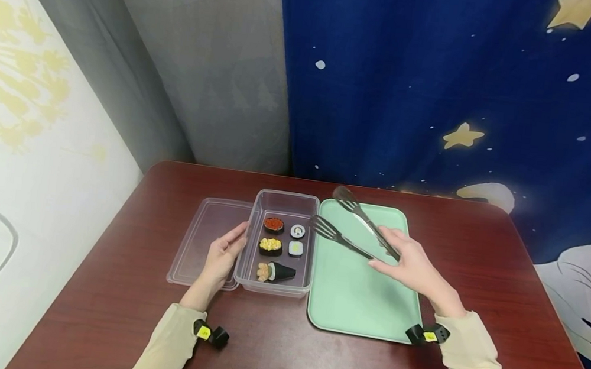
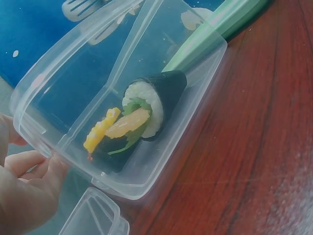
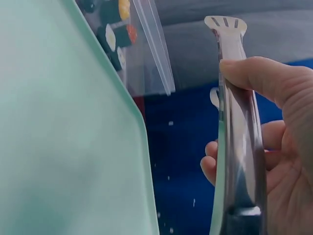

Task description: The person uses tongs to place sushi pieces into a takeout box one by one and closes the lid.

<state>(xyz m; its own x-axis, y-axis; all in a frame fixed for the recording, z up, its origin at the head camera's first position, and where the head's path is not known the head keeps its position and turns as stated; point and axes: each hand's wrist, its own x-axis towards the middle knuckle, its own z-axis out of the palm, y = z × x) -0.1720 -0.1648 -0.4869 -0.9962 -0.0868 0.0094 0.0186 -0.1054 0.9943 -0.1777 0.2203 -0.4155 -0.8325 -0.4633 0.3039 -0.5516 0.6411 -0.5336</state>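
A clear plastic container [image 1: 272,289] stands left of centre, with toy-like sushi pieces in it. They include a red-roe piece [image 1: 273,224], a corn-topped piece [image 1: 270,246], two small rolls [image 1: 296,249] and a dark cone-shaped hand roll [image 2: 171,93]. At the container's left rim, my left hand [image 1: 221,260] holds on with thumb and fingertips. My right hand [image 1: 408,263] grips metal tongs [image 3: 242,147] over the green tray [image 1: 358,309]. Their slotted ends spread apart with nothing between them, one reaching over the container's right rim.
A clear lid [image 1: 193,246] lies left of the container, partly behind my left hand. The tray sits close against the container's right side. Beyond the brown table [image 1: 258,347] hang a grey curtain [image 1: 220,82] and a blue one [image 1: 389,98].
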